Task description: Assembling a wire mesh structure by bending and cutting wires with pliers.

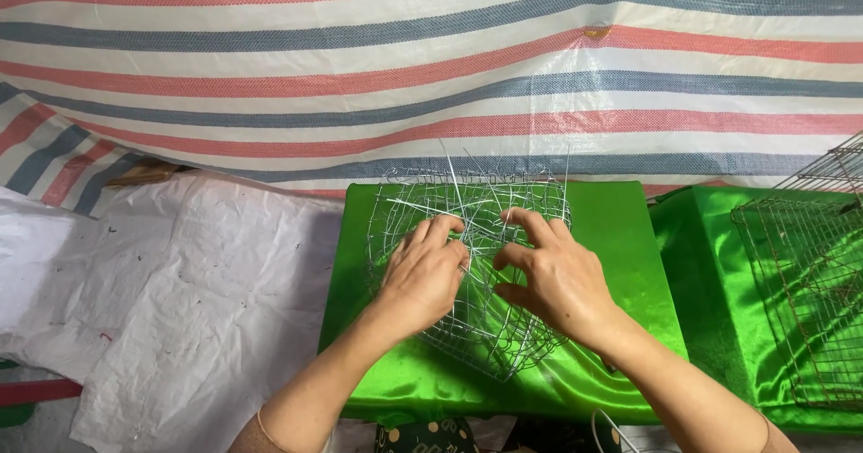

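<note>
I'm working w/ both hands on a wire mesh basket [467,264], a silvery, loosely woven frame w/ stray wire ends sticking up at the far rim. It's lying on a block draped in shiny green cloth [611,237], roughly centred, directly under and btwn my fingers. My left hand [422,273] is resting on the left half of the mesh, fingers curled fairly narrow, tips pressing on a wire near the middle; can't tell if I'm actually pinching it. My right hand [553,273] is lying on the right half, fingers bent and a bit spread, thumb and forefinger hooking toward the same middle wires; the grip itself is hidden by the knuckles, so can't tell if anything's clamped. The two sets of fingertips are nearly meeting, just beside each other over the centre of the basket, w/ mesh showing beyond them at the far side and below my wrists at the near side. To the right, on a second green-covered surface, a flat wire grid [809,291] is lying well apart from my hands. White woven sheeting [180,282] is covering the left side, and a red, blue and white striped tarp [431,66] is hanging behind everything.
</note>
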